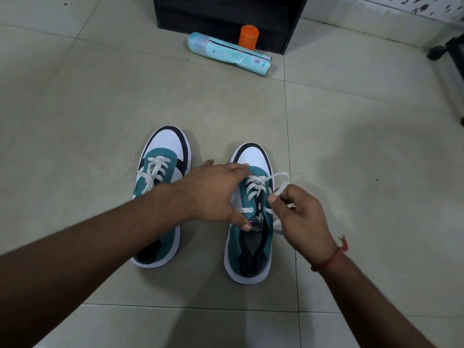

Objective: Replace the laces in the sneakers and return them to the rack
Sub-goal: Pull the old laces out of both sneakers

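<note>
Two teal, white and black sneakers stand side by side on the tiled floor, toes pointing away from me. The left sneaker [163,177] has its white lace threaded through. My left hand [216,194] reaches across and rests on the right sneaker [253,237], fingers spread over its laced front and thumb near the tongue label. My right hand [298,217] pinches a loop of the white lace [281,180] just right of that shoe's eyelets. The black rack [226,13] stands at the far top.
A light-blue bottle with an orange cap [233,52] lies on the floor in front of the rack. A black chair base with a caster [447,50] sits at the far right. Pale floor tiles surround the shoes.
</note>
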